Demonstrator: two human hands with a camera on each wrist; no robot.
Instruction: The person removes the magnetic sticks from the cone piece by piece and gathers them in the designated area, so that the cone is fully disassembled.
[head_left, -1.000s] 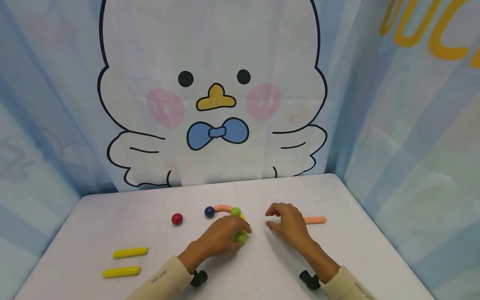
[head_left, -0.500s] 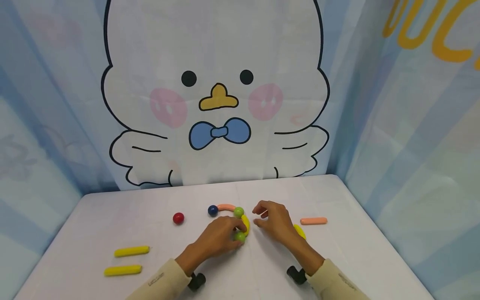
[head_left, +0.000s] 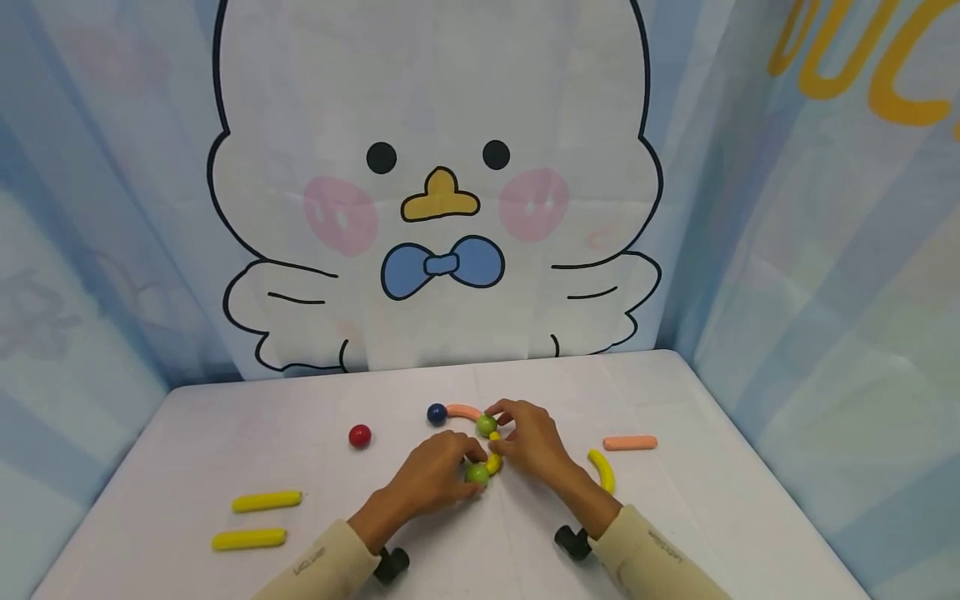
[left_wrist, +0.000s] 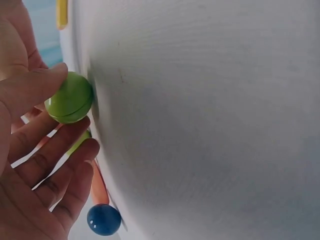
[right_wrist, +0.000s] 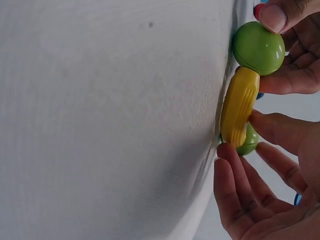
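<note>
My left hand (head_left: pixel 431 472) pinches the near green ball (head_left: pixel 477 473) between thumb and fingers. My right hand (head_left: pixel 534 437) is at the far green ball (head_left: pixel 487 425); its index finger touches that ball and its thumb touches the curved yellow rod (right_wrist: pixel 240 107). This rod links the two green balls. From the far green ball a curved orange rod (head_left: pixel 463 412) leads to a dark blue ball (head_left: pixel 437 414), forming one bent chain on the table. In the left wrist view, my left thumb lies on the green ball (left_wrist: pixel 71 97), with the blue ball (left_wrist: pixel 104 219) below.
A red ball (head_left: pixel 360 436) lies left of the chain. Two straight yellow rods, a farther rod (head_left: pixel 267 501) and a nearer rod (head_left: pixel 249 539), lie at front left. A straight orange rod (head_left: pixel 630 442) and another curved yellow rod (head_left: pixel 602 472) lie right of my right hand on the white table (head_left: pixel 712 533).
My right hand has moved left to the chain and now touches it, uncovering the loose curved yellow rod. My left hand stays at the near green ball; the chain's far end has shifted slightly right.
</note>
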